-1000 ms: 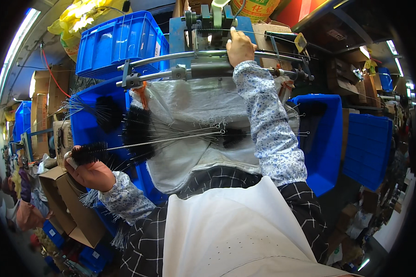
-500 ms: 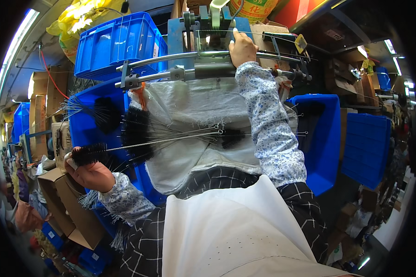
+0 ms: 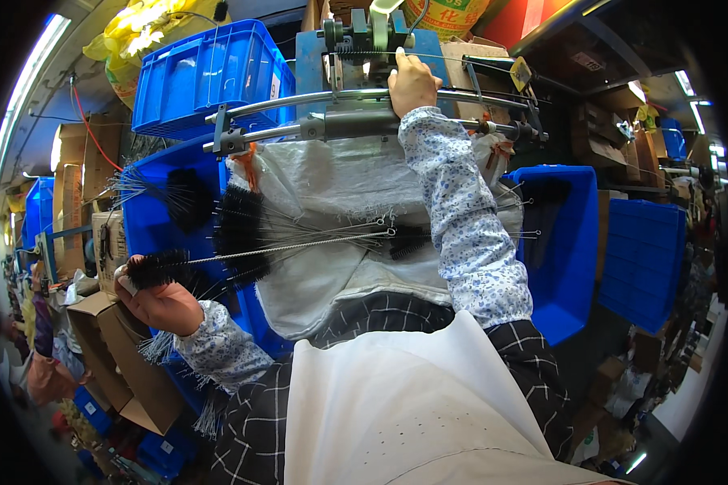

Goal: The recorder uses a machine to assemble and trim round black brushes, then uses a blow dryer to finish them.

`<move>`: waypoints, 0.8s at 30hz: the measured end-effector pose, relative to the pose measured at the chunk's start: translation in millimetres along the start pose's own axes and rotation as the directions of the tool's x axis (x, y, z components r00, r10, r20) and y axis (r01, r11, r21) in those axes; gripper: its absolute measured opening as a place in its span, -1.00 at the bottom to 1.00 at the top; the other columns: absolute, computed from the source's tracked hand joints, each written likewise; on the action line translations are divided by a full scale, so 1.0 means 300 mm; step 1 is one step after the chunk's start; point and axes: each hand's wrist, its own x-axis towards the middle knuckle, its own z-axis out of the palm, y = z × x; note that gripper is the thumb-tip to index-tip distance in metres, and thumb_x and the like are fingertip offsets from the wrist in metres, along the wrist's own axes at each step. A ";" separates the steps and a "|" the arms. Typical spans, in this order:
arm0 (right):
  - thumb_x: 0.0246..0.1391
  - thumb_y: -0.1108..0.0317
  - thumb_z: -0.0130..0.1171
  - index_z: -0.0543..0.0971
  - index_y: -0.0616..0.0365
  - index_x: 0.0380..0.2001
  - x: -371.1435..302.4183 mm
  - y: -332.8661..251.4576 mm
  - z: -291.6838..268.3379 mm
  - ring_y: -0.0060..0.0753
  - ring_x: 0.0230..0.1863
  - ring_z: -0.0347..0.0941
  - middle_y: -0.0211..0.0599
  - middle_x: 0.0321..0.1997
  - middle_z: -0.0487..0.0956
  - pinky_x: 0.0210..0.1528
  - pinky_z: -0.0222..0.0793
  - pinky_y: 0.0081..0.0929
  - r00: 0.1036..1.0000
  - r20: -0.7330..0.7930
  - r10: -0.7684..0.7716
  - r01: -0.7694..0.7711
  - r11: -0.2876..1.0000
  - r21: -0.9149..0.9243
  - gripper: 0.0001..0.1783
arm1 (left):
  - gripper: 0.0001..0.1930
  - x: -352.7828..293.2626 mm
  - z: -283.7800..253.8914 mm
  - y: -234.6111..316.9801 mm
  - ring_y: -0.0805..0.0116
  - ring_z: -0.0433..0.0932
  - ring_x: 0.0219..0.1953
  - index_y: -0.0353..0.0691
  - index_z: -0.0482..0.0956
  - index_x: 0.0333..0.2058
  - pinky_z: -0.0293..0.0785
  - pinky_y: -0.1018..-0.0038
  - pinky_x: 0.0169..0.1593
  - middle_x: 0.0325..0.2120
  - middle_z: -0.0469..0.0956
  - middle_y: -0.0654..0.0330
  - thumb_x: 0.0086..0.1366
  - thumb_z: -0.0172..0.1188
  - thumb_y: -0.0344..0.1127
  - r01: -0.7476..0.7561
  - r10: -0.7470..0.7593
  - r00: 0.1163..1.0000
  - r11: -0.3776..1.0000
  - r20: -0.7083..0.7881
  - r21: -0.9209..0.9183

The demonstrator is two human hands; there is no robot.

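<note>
My left hand, at the left, is closed around the bristle end of a black tube brush. Its twisted wire handle points right across my lap and ends in a small loop. At the top, my right hand reaches over a metal rail and pinches a thin wire brush lying sideways at the blue-grey machine. The fingertips are partly hidden. Between my arms, a bundle of black brushes lies on a white cloth, wire handles fanning right.
A blue crate stands left of the machine. Blue bins flank my lap: one on the left, one on the right. Metal rails cross in front of the machine. An open cardboard box sits below my left hand.
My right hand has moved a little left along the machine, and dark bristles now show more clearly on the thin wire brush. My left hand and its tube brush stay nearly still.
</note>
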 end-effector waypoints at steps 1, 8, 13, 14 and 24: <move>-0.07 0.38 -0.06 0.43 0.10 -0.25 0.001 -0.002 -0.005 -0.40 -0.27 0.36 -0.37 -0.33 0.44 -0.35 0.13 -0.35 1.000 0.014 -0.004 0.004 1.000 0.005 -0.75 | -0.79 0.001 -0.002 0.002 0.32 0.45 -0.30 -0.40 0.33 -0.24 0.42 0.53 -0.17 -0.36 0.44 0.04 0.15 -0.10 -0.42 0.015 -0.015 1.000 1.000 -0.010 -0.003; -0.08 0.38 -0.05 0.43 0.11 -0.25 -0.002 0.007 -0.007 -0.39 -0.27 0.36 -0.37 -0.34 0.45 -0.36 0.11 -0.35 1.000 0.004 0.001 -0.001 1.000 0.004 -0.74 | -0.70 0.011 -0.038 -0.009 0.23 0.45 -0.27 -0.52 0.20 -0.16 0.41 0.42 -0.15 -0.30 0.41 -0.08 0.12 -0.18 -0.48 0.002 -0.002 1.000 1.000 -0.013 -0.005; -0.10 0.39 -0.03 0.44 0.11 -0.26 -0.004 0.002 -0.014 -0.38 -0.25 0.36 -0.35 -0.31 0.45 -0.33 0.12 -0.34 1.000 0.006 0.013 -0.013 1.000 0.014 -0.74 | -0.71 0.011 -0.039 -0.014 0.25 0.45 -0.28 -0.55 0.21 -0.18 0.41 0.42 -0.15 -0.31 0.41 -0.08 0.11 -0.19 -0.50 0.003 -0.002 0.999 1.000 -0.036 0.013; -0.10 0.39 -0.03 0.44 0.11 -0.26 -0.004 0.002 -0.015 -0.38 -0.25 0.36 -0.35 -0.31 0.45 -0.33 0.12 -0.34 1.000 0.006 0.013 -0.013 1.000 0.013 -0.74 | -0.72 0.010 -0.036 -0.014 0.25 0.45 -0.28 -0.55 0.22 -0.19 0.41 0.42 -0.15 -0.32 0.42 -0.08 0.11 -0.19 -0.50 -0.005 0.006 0.998 1.000 -0.057 0.019; -0.12 0.38 -0.02 0.40 0.12 -0.19 0.000 -0.019 -0.008 -0.34 -0.21 0.35 -0.32 -0.27 0.43 -0.26 0.16 -0.34 0.998 0.046 0.033 -0.035 0.999 0.031 -0.67 | -0.73 -0.004 -0.005 -0.011 0.28 0.44 -0.27 -0.43 0.28 -0.20 0.42 0.48 -0.18 -0.29 0.41 -0.01 0.08 -0.17 -0.49 0.035 -0.035 0.999 0.999 -0.024 0.005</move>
